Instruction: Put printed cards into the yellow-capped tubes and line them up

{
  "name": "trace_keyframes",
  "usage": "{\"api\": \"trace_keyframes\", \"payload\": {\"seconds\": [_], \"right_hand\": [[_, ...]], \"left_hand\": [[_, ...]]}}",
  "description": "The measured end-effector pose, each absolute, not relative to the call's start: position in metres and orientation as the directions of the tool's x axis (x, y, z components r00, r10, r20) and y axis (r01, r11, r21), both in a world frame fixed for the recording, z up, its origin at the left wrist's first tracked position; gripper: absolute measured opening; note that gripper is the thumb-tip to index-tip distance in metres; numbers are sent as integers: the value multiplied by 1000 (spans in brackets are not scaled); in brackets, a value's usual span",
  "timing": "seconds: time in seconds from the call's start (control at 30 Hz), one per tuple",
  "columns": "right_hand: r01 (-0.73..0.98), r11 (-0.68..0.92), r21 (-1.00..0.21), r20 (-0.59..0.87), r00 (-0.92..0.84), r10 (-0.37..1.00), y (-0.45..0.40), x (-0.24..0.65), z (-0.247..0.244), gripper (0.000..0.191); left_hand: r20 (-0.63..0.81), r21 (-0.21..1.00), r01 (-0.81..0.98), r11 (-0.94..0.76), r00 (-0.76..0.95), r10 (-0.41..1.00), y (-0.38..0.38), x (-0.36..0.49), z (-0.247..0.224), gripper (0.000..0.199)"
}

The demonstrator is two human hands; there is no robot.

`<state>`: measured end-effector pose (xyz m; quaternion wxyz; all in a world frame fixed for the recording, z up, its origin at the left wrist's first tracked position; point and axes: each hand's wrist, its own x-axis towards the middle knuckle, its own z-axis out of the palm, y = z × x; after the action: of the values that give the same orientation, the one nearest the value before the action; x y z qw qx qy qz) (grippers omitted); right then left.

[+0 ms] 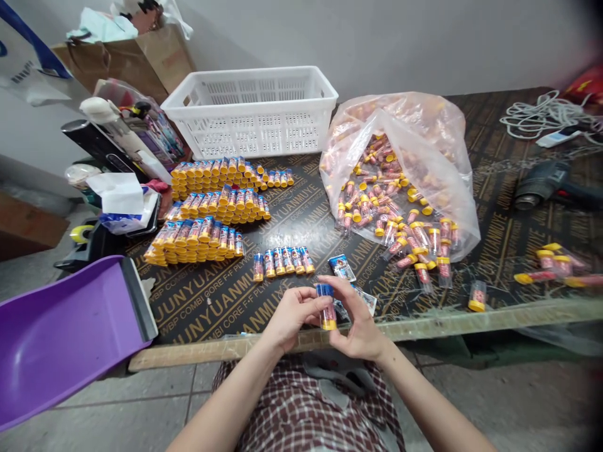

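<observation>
Near the table's front edge, a small clear tube [326, 306] with a blue top and yellow cap stands about upright between my hands. My left hand [296, 314] pinches its left side between thumb and fingers. Curled round it from the right, my right hand [357, 323] has its index finger by the top and its thumb by the yellow cap. Just beyond lie flat blue printed sleeves [342, 268], partly hidden by my right hand. A short row of blue-wrapped tubes [282, 260] lies ahead to the left.
Stacks of wrapped tubes [202, 238] fill the left, before a white basket [254, 129]. A plastic bag [409, 113] spills unwrapped tubes at right. One loose tube [477, 296] stands near the edge. A heat gun [541, 183] lies far right, a purple dustpan [70, 333] left.
</observation>
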<state>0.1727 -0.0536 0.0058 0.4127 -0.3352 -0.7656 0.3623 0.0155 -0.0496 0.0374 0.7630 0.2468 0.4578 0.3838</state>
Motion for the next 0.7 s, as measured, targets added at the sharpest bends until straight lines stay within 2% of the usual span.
{"api": "trace_keyframes", "payload": {"seconds": [0.7], "right_hand": [[144, 474, -869, 406, -340, 848, -58, 166, 3, 82]], "left_hand": [[-515, 729, -372, 574, 254, 819, -55, 17, 32, 32]]}}
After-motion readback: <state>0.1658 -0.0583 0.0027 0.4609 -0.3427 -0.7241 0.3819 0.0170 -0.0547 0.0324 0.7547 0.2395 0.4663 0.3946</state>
